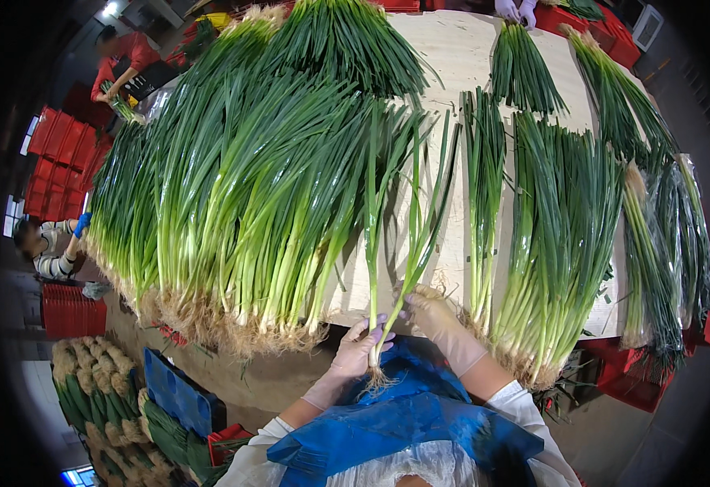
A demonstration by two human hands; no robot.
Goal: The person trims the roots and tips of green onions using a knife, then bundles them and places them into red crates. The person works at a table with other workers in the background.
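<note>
Gloved in thin translucent plastic, my left hand (358,350) grips a couple of spring onions (374,292) near their white bases, with the roots hanging below. My right hand (431,310), gloved alike, has its fingers on the lower stalk of the right-leaning one; some fingertips are hidden. The green leaves point away from me over the pale wooden table (446,140). On my left lies a broad heap of spring onions (257,213), roots towards me. To my right are a slim bunch (483,207) and a larger pile (559,243).
Another person's gloved hands (516,12) hold a bunch (522,67) across the table. Two people (127,61) (57,246) are at the left. Red crates (66,164), a blue plastic pallet (178,389) and stacked onion bundles (96,389) stand left. Plastic-wrapped bunches (674,243) lie at the right edge.
</note>
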